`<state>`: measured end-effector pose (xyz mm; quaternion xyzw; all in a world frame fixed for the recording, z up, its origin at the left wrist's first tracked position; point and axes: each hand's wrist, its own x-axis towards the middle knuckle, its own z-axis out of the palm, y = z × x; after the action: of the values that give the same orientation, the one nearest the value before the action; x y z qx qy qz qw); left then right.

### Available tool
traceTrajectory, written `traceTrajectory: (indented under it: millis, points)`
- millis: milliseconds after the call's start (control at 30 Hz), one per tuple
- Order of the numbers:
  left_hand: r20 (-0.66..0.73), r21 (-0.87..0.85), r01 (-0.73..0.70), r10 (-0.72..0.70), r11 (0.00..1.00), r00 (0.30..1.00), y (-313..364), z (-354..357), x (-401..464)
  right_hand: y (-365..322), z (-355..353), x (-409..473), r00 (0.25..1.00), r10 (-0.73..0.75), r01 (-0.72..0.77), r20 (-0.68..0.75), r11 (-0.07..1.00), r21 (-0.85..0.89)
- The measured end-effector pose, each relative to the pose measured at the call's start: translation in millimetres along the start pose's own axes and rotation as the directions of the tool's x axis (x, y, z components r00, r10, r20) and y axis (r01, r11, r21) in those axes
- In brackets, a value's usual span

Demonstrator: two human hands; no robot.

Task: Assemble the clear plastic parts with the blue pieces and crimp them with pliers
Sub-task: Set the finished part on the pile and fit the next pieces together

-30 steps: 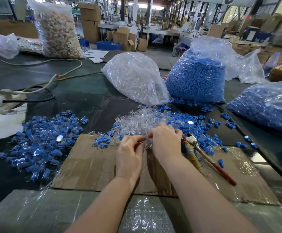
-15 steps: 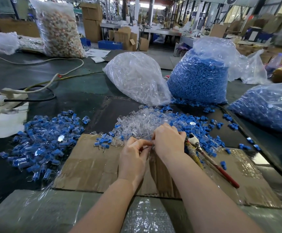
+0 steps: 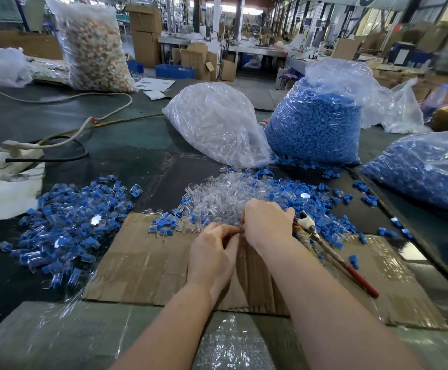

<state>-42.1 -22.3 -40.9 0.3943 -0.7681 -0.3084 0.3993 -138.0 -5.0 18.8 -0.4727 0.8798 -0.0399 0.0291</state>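
My left hand (image 3: 213, 253) and my right hand (image 3: 267, 222) meet over the near edge of a heap of loose clear plastic parts (image 3: 217, 198). Both have curled fingers pinching a small clear part between them; the part itself is mostly hidden by the fingers. Loose blue pieces (image 3: 313, 201) lie scattered right of the clear heap. Red-handled pliers (image 3: 332, 255) lie on the cardboard sheet (image 3: 142, 265), just right of my right wrist. A pile of assembled blue-and-clear pieces (image 3: 65, 220) lies to the left.
A bag of clear parts (image 3: 217, 124) and a bag of blue pieces (image 3: 316, 121) stand behind the heap. Another blue-filled bag (image 3: 425, 172) lies at the right. Cables and a power strip (image 3: 17, 153) lie at the left. A tall bag of mixed pieces (image 3: 94, 49) stands far back.
Both hands stay together at the clear heap, shifting only slightly while the fingers work the small part. The pliers have not moved.
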Motion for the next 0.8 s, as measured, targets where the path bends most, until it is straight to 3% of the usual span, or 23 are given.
traceTrajectory:
  millis: [567, 800]
  points:
    - [0.023, -0.030, 0.003, -0.003, 1.000, 1.000, -1.2, -2.3, 0.1, 1.8, 3.9, -1.1, 0.999, 0.034, -0.033, -0.008, 0.997, 0.073]
    - [0.027, -0.023, 0.031, -0.030, 0.999, 0.999, -3.4, -1.2, -0.1, 3.5, 2.0, 2.1, 0.996, 0.064, -0.067, 0.065, 0.996, 0.053]
